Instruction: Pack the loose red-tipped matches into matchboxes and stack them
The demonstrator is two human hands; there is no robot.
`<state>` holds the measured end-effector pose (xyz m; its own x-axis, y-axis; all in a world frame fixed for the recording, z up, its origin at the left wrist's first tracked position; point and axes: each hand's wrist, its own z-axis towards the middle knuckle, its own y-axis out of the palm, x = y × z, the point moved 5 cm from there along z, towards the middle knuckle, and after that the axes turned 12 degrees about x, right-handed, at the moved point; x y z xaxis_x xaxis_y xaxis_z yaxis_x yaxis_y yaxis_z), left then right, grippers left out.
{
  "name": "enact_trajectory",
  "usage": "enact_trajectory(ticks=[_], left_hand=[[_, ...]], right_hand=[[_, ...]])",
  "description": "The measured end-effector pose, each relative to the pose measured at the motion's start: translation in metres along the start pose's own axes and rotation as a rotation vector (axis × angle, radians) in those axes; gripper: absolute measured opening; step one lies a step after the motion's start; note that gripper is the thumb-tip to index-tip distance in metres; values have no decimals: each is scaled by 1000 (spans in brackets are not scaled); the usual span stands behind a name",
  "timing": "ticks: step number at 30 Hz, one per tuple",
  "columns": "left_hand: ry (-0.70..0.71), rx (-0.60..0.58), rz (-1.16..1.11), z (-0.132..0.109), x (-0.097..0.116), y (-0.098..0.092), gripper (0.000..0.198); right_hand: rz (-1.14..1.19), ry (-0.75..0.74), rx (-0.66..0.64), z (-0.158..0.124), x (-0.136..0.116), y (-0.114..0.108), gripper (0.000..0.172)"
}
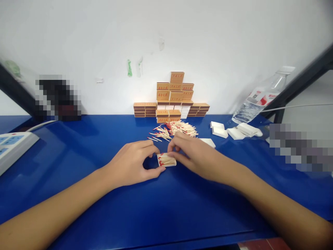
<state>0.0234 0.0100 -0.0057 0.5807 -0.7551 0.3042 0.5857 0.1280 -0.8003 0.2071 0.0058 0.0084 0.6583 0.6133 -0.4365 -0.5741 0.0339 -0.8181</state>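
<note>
A small white matchbox tray (pixel 167 160) filled with red-tipped matches lies on the blue table (pixel 161 211). My left hand (pixel 134 163) pinches the tray's left end between thumb and fingers. My right hand (pixel 191 152) has its fingers curled over the tray's right end and top edge. Just beyond the hands is a loose pile of matches (pixel 174 130).
A stack of brown matchboxes (pixel 171 99) stands against the white wall. Several empty white trays (pixel 235 132) lie at the right, one more (pixel 208 141) by my right hand. A plastic water bottle (pixel 260 99) leans at the right. A white power strip (pixel 11 147) sits at the left edge.
</note>
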Motion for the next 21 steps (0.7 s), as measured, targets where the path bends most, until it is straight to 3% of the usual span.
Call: enact_trajectory(ticks=[3, 7, 12, 16, 21], left_hand=[[-5, 4, 4, 0, 0, 0, 25], [0, 13, -5, -1, -1, -1, 26], [7, 12, -1, -2, -1, -2, 26], [1, 10, 6, -1, -1, -2, 26], [4, 4, 7, -1, -2, -1, 27]], right_hand=[[2, -40, 6, 0, -2, -1, 15], [-197, 8, 146, 6, 44, -33, 16], [-308, 150, -33, 6, 96, -46, 18], [-263, 204, -105, 5, 94, -38, 19], [-170, 142, -25, 6, 72, -43, 26]])
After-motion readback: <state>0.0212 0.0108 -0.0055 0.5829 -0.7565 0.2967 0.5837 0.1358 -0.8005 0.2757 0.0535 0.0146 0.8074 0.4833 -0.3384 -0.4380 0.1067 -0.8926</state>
